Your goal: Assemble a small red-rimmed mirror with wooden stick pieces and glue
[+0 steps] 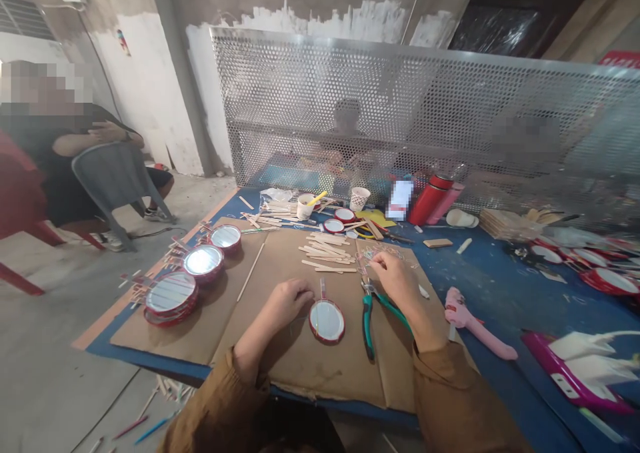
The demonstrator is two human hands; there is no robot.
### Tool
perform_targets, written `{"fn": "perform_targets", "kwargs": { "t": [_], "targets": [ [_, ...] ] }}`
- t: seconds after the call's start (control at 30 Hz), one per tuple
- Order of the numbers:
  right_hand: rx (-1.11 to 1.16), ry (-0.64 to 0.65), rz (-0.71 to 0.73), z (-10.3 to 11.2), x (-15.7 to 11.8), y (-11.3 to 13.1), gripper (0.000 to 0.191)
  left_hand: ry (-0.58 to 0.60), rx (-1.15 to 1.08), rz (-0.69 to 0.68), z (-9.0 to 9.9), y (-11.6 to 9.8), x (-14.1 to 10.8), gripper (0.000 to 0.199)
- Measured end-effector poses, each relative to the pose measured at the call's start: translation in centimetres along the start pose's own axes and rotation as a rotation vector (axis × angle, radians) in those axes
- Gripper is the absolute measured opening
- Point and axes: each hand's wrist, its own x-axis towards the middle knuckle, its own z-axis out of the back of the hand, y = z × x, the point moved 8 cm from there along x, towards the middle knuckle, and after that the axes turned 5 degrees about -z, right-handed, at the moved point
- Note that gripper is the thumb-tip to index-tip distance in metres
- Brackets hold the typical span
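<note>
A small round disc point(327, 321) with a red rim, a pale face and a short stick neck lies on the cardboard, like a toy banjo. Closed fingers of my left hand point(290, 301) are at its upper left edge; a thin yellowish line runs down the face there. My right hand point(393, 274) is pinched beside a pile of thin coloured loops point(383, 253); whatever it holds is too small to make out. Below that hand lie green-handled pliers point(368, 316). Loose wooden sticks point(327, 251) are spread between the hands, farther back.
Stacked red-rimmed discs point(171, 296) stand along the left of the cardboard point(245, 333). At right are a pink glue gun point(475, 326) and a purple power strip point(570, 373). Paper cups point(359, 199) and a red bottle point(430, 199) stand before a perforated metal screen point(300, 93). A person sits at left.
</note>
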Motion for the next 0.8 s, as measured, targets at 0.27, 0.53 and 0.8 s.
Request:
{"fn": "perform_targets", "kwargs": {
  "t": [0.27, 0.53, 0.8],
  "targets": [
    [0.035, 0.138, 0.255, -0.2, -1.4, 6.5, 0.019, -0.010, -0.002, -0.007, 0.0, 0.0, 0.0, 0.023],
    [0.104, 0.333, 0.423, -4.7, -4.0, 10.0, 0.026, -0.009, 0.009, 0.000, -0.3, 0.2, 0.0, 0.023],
    [0.113, 0.331, 0.487, -5.3, -4.2, 9.8, 0.034, -0.010, -0.008, 0.014, 0.0, 0.0, 0.1, 0.024]
  ]
}}
